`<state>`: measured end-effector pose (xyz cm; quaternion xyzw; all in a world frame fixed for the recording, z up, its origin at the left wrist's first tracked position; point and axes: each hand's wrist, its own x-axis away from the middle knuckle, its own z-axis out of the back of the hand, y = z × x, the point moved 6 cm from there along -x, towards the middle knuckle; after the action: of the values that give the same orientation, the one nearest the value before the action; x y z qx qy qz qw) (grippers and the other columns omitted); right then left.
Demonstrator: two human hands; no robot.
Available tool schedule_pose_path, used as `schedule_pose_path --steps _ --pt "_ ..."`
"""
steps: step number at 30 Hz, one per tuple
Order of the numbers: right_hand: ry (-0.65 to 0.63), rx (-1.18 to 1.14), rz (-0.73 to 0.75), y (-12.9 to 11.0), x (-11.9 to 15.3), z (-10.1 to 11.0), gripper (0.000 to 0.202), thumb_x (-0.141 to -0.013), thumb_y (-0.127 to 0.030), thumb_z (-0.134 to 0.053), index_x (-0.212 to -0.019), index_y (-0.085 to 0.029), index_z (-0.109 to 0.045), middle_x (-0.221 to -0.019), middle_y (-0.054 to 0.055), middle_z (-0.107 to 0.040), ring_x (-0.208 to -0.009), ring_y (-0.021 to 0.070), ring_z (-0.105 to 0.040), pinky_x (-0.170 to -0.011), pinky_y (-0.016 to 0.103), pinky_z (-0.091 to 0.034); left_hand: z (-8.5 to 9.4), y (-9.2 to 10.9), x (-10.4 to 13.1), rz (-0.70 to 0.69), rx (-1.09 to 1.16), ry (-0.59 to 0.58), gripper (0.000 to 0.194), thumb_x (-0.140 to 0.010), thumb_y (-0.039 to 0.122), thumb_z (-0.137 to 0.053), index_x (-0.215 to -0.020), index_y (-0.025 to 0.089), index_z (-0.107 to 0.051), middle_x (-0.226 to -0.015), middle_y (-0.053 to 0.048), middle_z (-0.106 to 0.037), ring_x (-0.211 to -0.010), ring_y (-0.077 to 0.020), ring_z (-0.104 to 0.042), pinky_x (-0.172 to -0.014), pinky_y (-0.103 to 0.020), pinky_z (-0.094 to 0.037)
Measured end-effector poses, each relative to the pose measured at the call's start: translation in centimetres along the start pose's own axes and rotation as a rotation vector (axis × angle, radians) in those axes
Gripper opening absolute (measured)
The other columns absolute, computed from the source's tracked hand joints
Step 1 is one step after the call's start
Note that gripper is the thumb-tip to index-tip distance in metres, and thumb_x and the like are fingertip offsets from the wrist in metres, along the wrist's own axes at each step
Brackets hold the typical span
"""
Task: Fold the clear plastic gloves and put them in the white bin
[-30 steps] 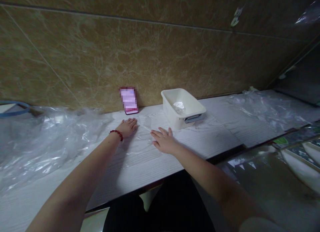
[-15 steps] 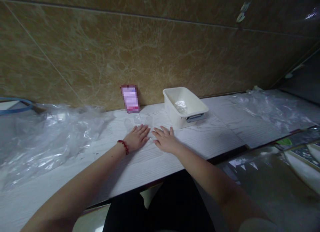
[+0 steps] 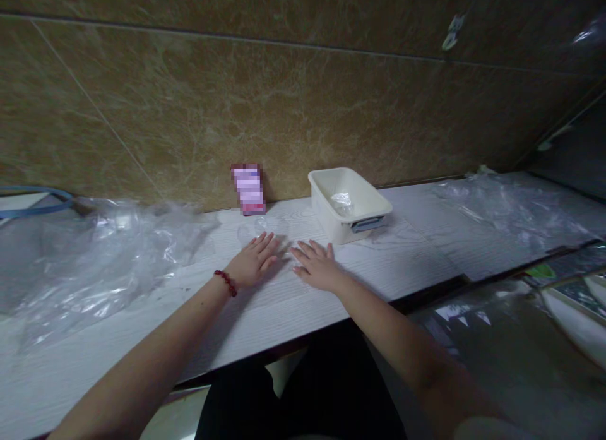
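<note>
My left hand (image 3: 253, 261), with a red bead bracelet (image 3: 226, 283) at its wrist, is spread palm down over the pale wood-grain tabletop (image 3: 279, 314). Fingers apart, my right hand (image 3: 316, 265) lies palm down a short way to its right. Neither hand holds anything. Just beyond the left fingertips is a small clear plastic piece (image 3: 259, 225), too faint to make out fully. A white plastic bin (image 3: 329, 222) with a grey handle stands behind my right hand. Inside it lies some crumpled clear plastic (image 3: 341, 203).
A phone (image 3: 249, 190) with a blurred screen leans against the brown tiled wall (image 3: 284, 112). Crumpled clear plastic sheeting (image 3: 108, 257) covers the left of the tabletop, and more plastic sheeting (image 3: 516, 206) lies at the right. A blue hoop-like rim (image 3: 52, 206) is at far left.
My left hand has shifted slightly left and towards me, widening the gap between the hands. My right hand stays nearly in place. The view has tilted slightly.
</note>
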<state>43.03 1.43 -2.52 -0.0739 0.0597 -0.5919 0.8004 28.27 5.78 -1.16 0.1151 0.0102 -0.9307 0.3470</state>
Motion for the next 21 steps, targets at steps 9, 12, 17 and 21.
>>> schedule_pose_path --steps 9,12,17,21 --pt "0.011 -0.139 0.128 1.0 3.0 1.1 0.043 -0.081 -0.046 -0.038 -0.121 -0.029 -0.042 -0.135 0.003 -0.03 -0.126 0.0243 -0.015 -0.098 0.054 -0.008 2.9 0.6 8.6 0.034 0.239 -0.037 0.032 -0.078 0.035 -0.045 -0.103 0.02 -0.056 -0.103 -0.007 -0.059 -0.091 -0.017 -0.056 -0.082 -0.031 -0.046" --pt "0.012 -0.167 0.186 0.2 3.9 1.0 0.045 -0.078 -0.044 -0.046 -0.119 -0.026 -0.045 -0.132 0.004 -0.035 -0.125 0.0241 -0.019 -0.1 0.051 -0.01 1.9 0.8 10.1 0.063 0.235 0.001 0.031 -0.077 0.035 -0.046 -0.103 0.021 -0.057 -0.108 -0.008 -0.056 -0.095 -0.0181 -0.054 -0.084 -0.034 -0.044" --pt "0.051 -0.222 0.272 -1.3 4.4 1.1 0.048 -0.073 -0.042 -0.053 -0.117 -0.024 -0.047 -0.126 0.005 -0.042 -0.12 0.0225 -0.028 -0.1 0.044 -0.018 1.1 1.2 10.1 0.148 0.199 0.066 0.024 -0.081 0.033 -0.041 -0.083 0.02 -0.06 -0.102 -0.007 -0.059 -0.093 -0.0182 -0.054 -0.081 -0.036 -0.044" --pt "0.102 -0.242 0.309 -2.0 4.5 0.9 0.056 -0.07 -0.042 -0.057 -0.121 -0.022 -0.043 -0.125 0.007 -0.042 -0.119 0.0218 -0.029 -0.1 0.04 -0.02 1.6 1.4 9.8 0.184 0.267 0.076 0.024 -0.082 0.033 -0.038 -0.088 0.02 -0.057 -0.097 -0.006 -0.06 -0.089 -0.0173 -0.055 -0.08 -0.035 -0.044"
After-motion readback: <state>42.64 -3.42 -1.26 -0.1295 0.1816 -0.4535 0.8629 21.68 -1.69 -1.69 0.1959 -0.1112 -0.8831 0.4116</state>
